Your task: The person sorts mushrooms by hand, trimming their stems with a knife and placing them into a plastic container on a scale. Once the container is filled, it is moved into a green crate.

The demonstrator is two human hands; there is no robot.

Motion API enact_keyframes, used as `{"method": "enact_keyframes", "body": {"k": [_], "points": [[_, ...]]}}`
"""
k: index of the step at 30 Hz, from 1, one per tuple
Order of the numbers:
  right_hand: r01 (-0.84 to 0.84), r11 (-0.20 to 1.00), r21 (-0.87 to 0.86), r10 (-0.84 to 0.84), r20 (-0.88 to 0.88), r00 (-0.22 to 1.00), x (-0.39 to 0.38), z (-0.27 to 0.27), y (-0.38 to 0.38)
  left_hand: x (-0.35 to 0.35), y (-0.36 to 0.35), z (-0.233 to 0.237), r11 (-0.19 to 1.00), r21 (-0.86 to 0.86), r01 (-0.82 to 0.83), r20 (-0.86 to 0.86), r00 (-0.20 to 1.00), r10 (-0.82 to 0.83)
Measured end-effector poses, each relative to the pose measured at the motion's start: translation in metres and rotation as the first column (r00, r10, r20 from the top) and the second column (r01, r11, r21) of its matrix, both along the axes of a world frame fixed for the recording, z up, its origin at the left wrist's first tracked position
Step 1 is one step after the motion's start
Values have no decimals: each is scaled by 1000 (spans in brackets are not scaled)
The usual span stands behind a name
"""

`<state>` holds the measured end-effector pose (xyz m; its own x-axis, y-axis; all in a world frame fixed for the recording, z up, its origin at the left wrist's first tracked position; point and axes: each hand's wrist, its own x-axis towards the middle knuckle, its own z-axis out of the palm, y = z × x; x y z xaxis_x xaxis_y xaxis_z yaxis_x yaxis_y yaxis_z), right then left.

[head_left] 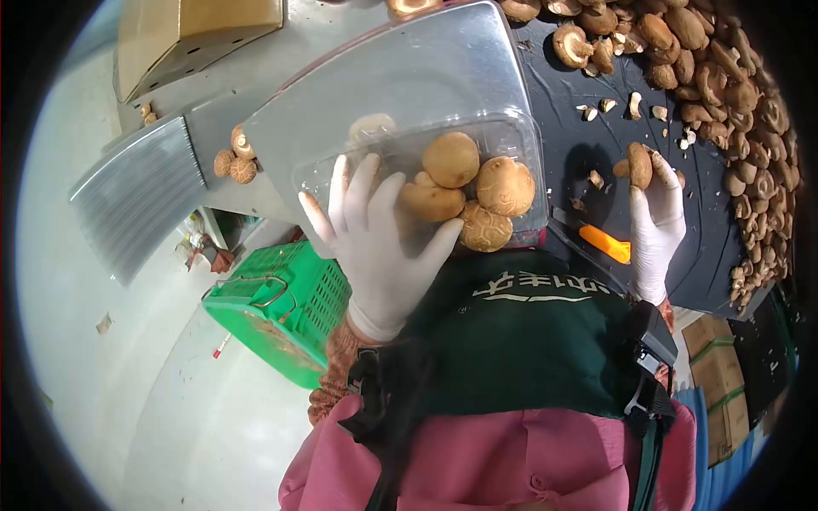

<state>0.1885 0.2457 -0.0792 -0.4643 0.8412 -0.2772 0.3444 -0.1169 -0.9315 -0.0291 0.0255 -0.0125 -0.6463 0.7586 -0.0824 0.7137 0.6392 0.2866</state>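
Note:
My left hand (375, 230), in a white glove, is spread with fingers apart over the left end of a clear plastic tray (319, 173). Its thumb reaches toward several brown shiitake mushrooms (449, 160) grouped in the tray's right part. Some of their caps are cracked in a pale pattern. My right hand (658, 223), also gloved, pinches a shiitake mushroom (639, 165) between thumb and fingers above the black work surface. An orange handle (605, 244) lies left of that hand, close to my apron.
A large heap of mushrooms (720, 85) covers the far right. Cut stems (635, 106) are scattered on the black surface. Stacked clear trays (141, 196) and a cardboard box (200, 38) stand at left. A green crate (281, 298) sits below the table edge.

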Motion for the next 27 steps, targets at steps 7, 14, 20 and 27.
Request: {"method": "enact_keyframes", "body": {"k": [7,14,20,27], "points": [[-33,999,-7,33,-1,999,-5,-2,4,-1,31,20,991,97,93,-30,995,-90],[-49,998,-32,49,21,999,-2,2,4,-1,62,6,972,-41,230,66,972,-227],[-51,998,-40,52,20,998,-8,4,3,2,55,-7,970,186,155,43,985,-166],[-169,976,136,191,-167,967,-30,29,-11,-4,37,15,923,372,102,-29,995,-98]]}}
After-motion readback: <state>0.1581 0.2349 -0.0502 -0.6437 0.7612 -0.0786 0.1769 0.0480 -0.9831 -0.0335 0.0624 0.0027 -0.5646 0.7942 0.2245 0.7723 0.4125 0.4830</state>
